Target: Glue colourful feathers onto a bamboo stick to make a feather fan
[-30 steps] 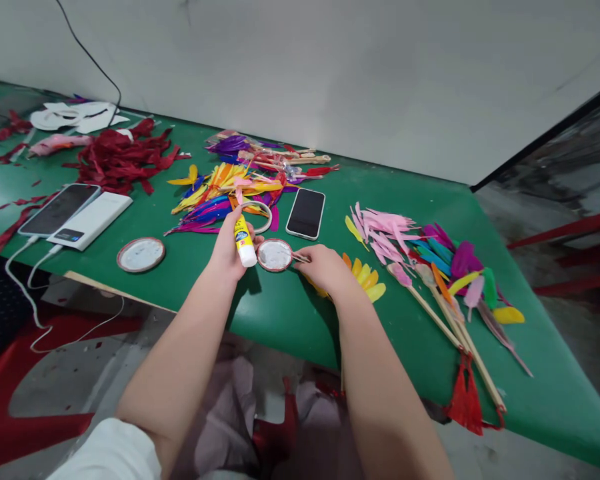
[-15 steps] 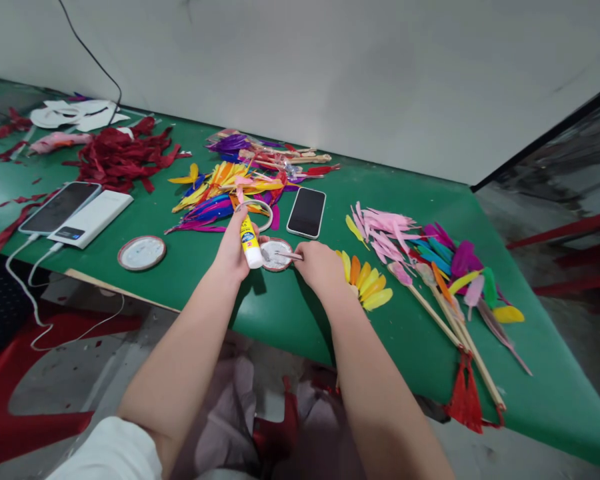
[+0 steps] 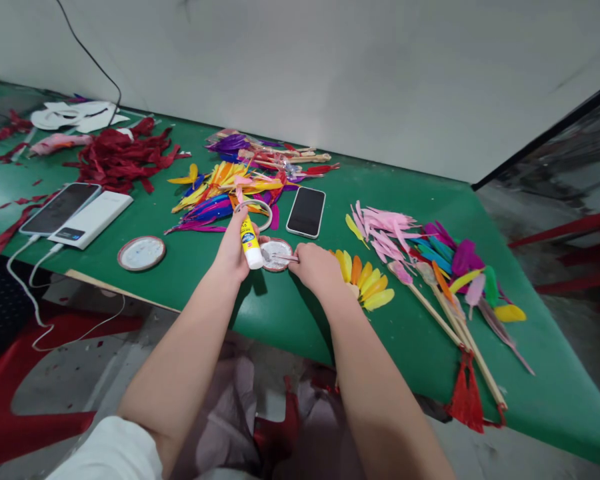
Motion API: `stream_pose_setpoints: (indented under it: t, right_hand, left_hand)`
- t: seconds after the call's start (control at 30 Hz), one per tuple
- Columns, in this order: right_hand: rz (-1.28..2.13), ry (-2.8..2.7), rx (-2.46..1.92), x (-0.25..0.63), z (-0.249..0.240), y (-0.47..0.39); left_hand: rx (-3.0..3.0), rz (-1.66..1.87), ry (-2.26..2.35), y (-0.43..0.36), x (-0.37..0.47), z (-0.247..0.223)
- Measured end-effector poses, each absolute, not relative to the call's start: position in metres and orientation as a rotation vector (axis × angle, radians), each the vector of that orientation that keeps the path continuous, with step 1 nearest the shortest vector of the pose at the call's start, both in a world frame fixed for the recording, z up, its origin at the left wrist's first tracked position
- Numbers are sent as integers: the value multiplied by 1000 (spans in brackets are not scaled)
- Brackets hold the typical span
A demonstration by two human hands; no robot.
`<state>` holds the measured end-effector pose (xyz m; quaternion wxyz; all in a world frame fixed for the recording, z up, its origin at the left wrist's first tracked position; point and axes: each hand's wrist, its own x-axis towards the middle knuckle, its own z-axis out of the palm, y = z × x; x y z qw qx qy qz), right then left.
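Across a green desk (image 3: 285, 317), pink feathers (image 3: 390, 225) lie within reach while the left hand (image 3: 231, 251) grips a yellow glue stick (image 3: 251, 241) and seems to steady the round dish (image 3: 276, 248) between both hands, presumably so the tweezer-like tool (image 3: 288, 258) pinched in the right hand (image 3: 316, 265) meets its surface.

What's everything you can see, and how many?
Glue stick: 1, yellow, left hand
Thin tool: 1, colour unclear, right hand
Round dishes: 2, whitish, centre and left
Ring: 1, whitish, behind glue stick
Phones: 2, black, centre and left
Power bank: 1, white, left
Feathers: many, mixed colours, centre and right
Strips: many, dark red, back left
Cutouts: several, white, back left
Sticks: at least 2, tan, right
Tassels: count unclear, red, right
Cables: several, white and black, left
Table: 1, green, middle
Furniture: several pieces, red, around table
Wall: 1, grey, behind
Dotted cloth: 1, dark, far left
Sleeve: 1, white, lower left
Hands: 2, bare, centre
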<state>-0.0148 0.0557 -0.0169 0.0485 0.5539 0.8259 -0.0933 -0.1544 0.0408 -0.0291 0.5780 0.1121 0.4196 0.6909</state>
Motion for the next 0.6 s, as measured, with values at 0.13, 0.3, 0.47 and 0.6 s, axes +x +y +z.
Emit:
stream_pose_setpoints:
  t: [0.13, 0.3, 0.47, 0.6]
  right_hand:
    - [-296, 2525, 1692, -13, -17, 56]
    - [-358, 2571, 1720, -3, -7, 59]
    - [-710, 2700, 1803, 10, 0, 61]
    - [-1103, 2674, 1808, 11, -2, 58]
  left_hand:
    - [249, 1618, 984, 40, -154, -27]
    - [230, 1604, 992, 38, -156, -23]
    - [247, 1623, 994, 38, -160, -26]
    - [281, 1631, 1022, 37, -162, -26]
